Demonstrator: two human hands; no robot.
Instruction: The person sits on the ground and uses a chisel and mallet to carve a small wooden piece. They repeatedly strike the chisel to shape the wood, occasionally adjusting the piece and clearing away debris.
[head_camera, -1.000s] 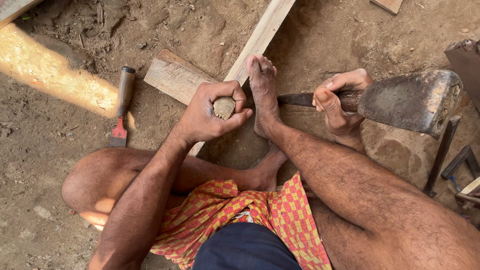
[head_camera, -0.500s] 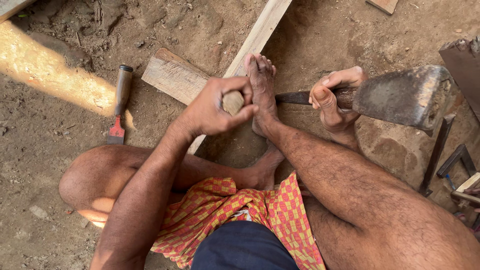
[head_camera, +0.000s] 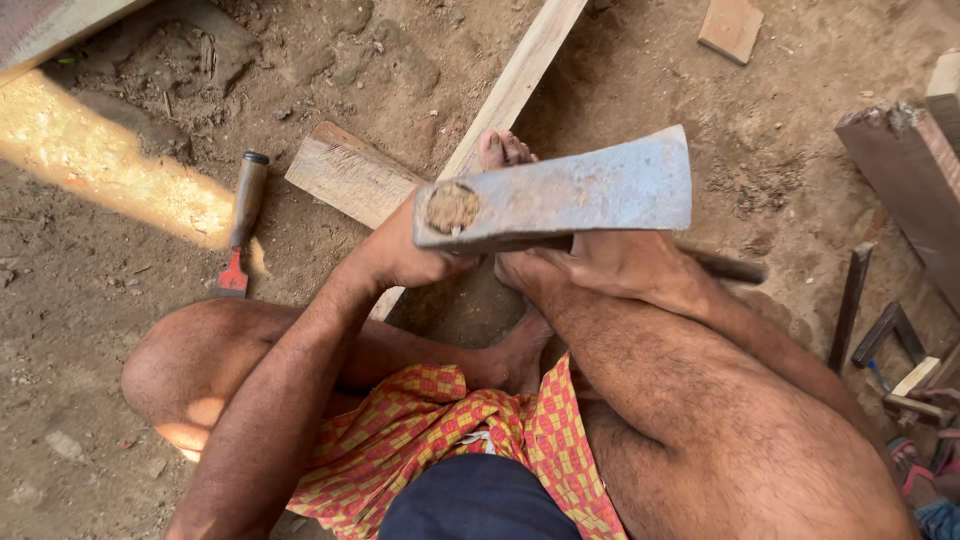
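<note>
Left hand: the left hand (head_camera: 405, 255) sits at centre frame, curled tight around something small beneath the blunt end of the axe head; what it grips is hidden, so I cannot tell what it is.
Right hand: the right hand (head_camera: 610, 265) lies just right of centre, fingers wrapped closed on the dark handle directly under the axe head.
Axe: the grey, worn steel axe head with a wooden plug in its eye (head_camera: 555, 195) fills the middle of the frame, lying across both hands, cutting edge toward the right, blunt end above the left hand.
Handle: the dark handle (head_camera: 725, 267) sticks out to the right past the right hand.
Foot: a bare foot (head_camera: 503, 150) presses on the long pale wooden plank (head_camera: 520, 80) that runs from centre to the top edge.
Block: a short pale wooden block (head_camera: 350, 175) lies left of the plank, touching it.
Chisel: 1 chisel with a brown wooden handle and red blade (head_camera: 240, 225) lies on the dirt ground (head_camera: 100, 350) at left, well apart from the hands.
Cloth: an orange and yellow checked cloth (head_camera: 450, 430) covers the lap at the bottom.
Right edge: dark wooden pieces (head_camera: 900, 170) lie there.
</note>
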